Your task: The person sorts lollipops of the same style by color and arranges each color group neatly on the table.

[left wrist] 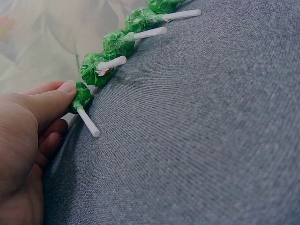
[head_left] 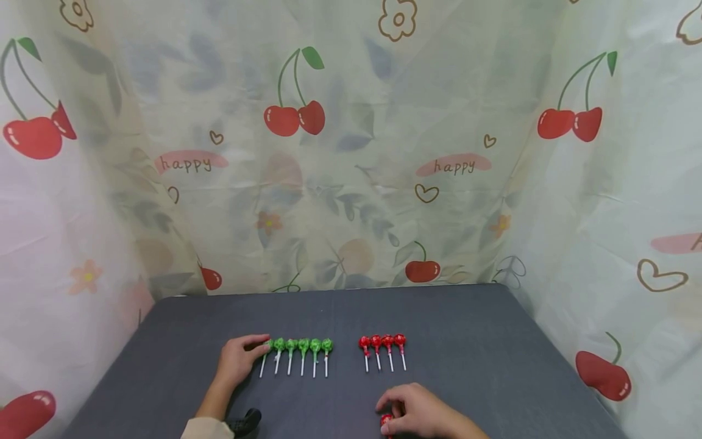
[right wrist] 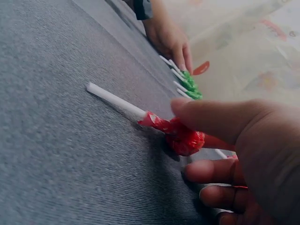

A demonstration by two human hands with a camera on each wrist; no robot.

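Note:
My left hand [head_left: 238, 360] pinches the wrapped head of a green lollipop [left wrist: 80, 97] between thumb and finger, at the left end of a row of several green lollipops [head_left: 303, 345]. Their white sticks point toward me. Closer to me on the right, my right hand [head_left: 422, 410] has thumb and fingers around the head of a red lollipop [right wrist: 185, 140]. In the right wrist view its white stick [right wrist: 115, 101] lies along the cloth, pointing away from the palm. Beyond this hand, several red lollipops [head_left: 388, 340] form a shorter row.
A dark grey cloth-covered table [head_left: 471, 341] carries everything. Pale curtains [head_left: 351, 152] printed with cherries and flowers stand behind it and at both sides. A black strap-like piece [head_left: 247, 421] sits by the left wrist. A gap separates the green and red rows.

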